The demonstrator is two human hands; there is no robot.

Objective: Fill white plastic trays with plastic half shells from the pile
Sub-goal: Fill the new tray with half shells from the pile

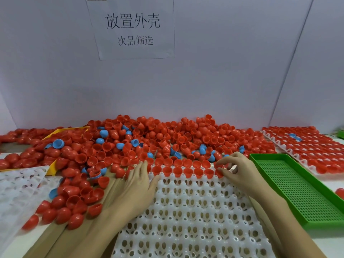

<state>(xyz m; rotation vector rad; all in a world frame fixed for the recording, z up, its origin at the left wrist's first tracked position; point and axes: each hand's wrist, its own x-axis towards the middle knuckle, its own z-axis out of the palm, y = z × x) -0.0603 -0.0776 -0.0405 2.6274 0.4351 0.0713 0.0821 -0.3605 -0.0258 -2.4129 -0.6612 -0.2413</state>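
A big pile of red half shells (149, 138), with a few blue ones mixed in, covers the back of the table. In front of me lies a white plastic tray (186, 211) with many holes; its far rows hold red shells (188, 171), open side up. My right hand (240, 174) pinches a red half shell (219, 173) at the right end of the tray's far rows. My left hand (137, 185) lies flat with straight fingers on the tray's far left corner, its fingertips among loose shells.
A green perforated tray (297, 187) sits to the right of my right hand. A filled white tray (307, 148) lies at the far right. A yellow bin (53, 167) and another white tray (18, 185) are on the left. A paper sign hangs on the back wall.
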